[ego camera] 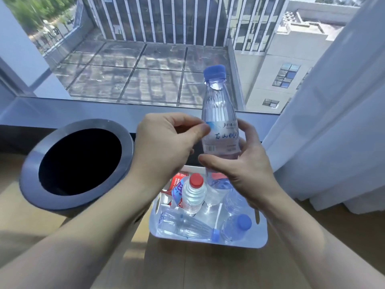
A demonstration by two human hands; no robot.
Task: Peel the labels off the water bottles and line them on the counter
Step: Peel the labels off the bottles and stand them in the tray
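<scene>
A grey round bin (33, 161) is standing at the left, its dark mouth facing up, close beside the left forearm. In the middle, below both hands, a white tray (239, 244) is sitting on the wooden surface (187, 270) and holding loose bottles. A red-capped bottle (193, 195) is standing at its far side, a clear bottle (187, 226) is lying along the near wall, and a blue-capped bottle (237, 226) is sitting in the near right corner. The window ledge (83, 113) is running behind it all, and a pale curtain (333, 122) is hanging at the right.

The left hand (164, 142) is reaching in, thumb and forefinger pinching the upper left edge of the label (224, 140), the other fingers curling underneath. The water bottle (218, 109) is being held upright in the air above the tray, with its blue cap on top and the label wrapped round its middle. The right hand (239, 170) is gripping its lower part, with the thumb lying across the front below the label and the fingers wrapping round the far side.
</scene>
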